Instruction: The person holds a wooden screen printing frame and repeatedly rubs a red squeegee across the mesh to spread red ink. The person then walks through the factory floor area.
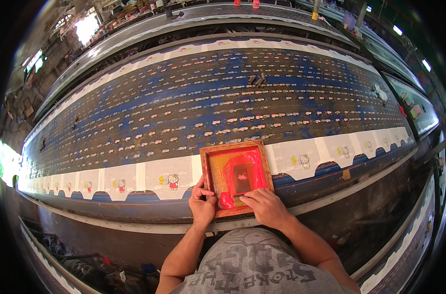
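Observation:
A wooden screen-printing frame [208,171] lies on the near edge of a long table, over a strip of white cloth pieces [149,177]. Bright red ink [255,159] coats much of its mesh, around a darker rectangle with a small pale red shape in it. My left hand [202,203] has its fingers closed at the frame's lower left side, gripping it. With my right hand [266,206] I pinch a small dark squeegee [238,195] at the near end of the mesh, in the ink. The squeegee's lower part is hidden by my fingers.
Left of the frame, cloth pieces carry a cartoon cat in red and yellow; those to the right [304,160] lack the red. Small printed marks cover the dark blue-grey tabletop [184,117]. Dark lumps [257,80] lie mid-table. A rail [326,201] runs along the near side.

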Demonstrator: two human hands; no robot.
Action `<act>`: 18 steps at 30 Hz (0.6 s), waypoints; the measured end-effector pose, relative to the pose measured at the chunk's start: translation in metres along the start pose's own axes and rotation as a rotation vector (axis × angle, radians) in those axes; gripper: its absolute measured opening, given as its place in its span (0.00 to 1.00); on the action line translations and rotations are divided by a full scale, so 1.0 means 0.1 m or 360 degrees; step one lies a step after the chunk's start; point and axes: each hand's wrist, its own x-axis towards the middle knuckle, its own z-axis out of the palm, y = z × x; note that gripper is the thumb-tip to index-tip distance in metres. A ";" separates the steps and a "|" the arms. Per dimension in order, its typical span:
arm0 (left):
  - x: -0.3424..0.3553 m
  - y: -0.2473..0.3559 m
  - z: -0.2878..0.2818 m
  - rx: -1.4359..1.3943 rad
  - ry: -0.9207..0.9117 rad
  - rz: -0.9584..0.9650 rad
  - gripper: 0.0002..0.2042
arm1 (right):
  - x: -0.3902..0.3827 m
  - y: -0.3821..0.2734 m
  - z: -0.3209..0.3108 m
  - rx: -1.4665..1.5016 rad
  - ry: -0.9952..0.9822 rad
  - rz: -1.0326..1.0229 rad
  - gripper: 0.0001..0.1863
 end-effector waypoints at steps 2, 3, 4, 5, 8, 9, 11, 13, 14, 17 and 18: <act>-0.01 0.03 0.02 0.0031 0.0022 -0.0001 0.12 | 0.03 0.04 -0.04 0.0023 -0.0101 -0.0014 0.20; -0.02 0.02 0.01 0.0087 0.0029 0.0011 0.11 | 0.06 0.06 -0.07 0.0056 -0.0146 -0.0026 0.20; -0.01 0.01 -0.01 0.0142 0.0037 0.0021 0.11 | 0.09 0.10 -0.11 0.0089 -0.0192 -0.0038 0.20; -0.01 -0.01 -0.02 0.0198 0.0046 0.0030 0.10 | 0.14 0.14 -0.15 0.0116 -0.0257 -0.0017 0.20; -0.01 -0.04 0.00 0.0182 0.0076 0.0028 0.09 | 0.34 0.34 -0.24 0.0179 -0.0379 0.0013 0.20; -0.01 -0.06 -0.01 0.0205 0.0071 0.0030 0.10 | 0.42 0.41 -0.23 0.0196 -0.0376 0.0000 0.20; 0.01 -0.09 0.00 0.0249 0.0046 0.0035 0.11 | 0.55 0.56 -0.19 0.0198 -0.0317 -0.0012 0.20; 0.02 -0.12 -0.01 0.0160 0.0059 0.0041 0.10 | 0.73 0.66 -0.13 0.0142 -0.0273 -0.0013 0.21; 0.02 -0.13 -0.01 0.0112 0.0061 0.0045 0.09 | 0.81 0.71 -0.11 0.0110 -0.0249 -0.0010 0.21; 0.01 -0.13 -0.02 0.0097 0.0084 0.0021 0.10 | 0.99 0.87 -0.01 0.0074 -0.0040 -0.0062 0.22; 0.02 -0.12 -0.02 0.0088 0.0078 0.0012 0.10 | 1.02 0.91 0.01 0.0075 0.0013 -0.0039 0.22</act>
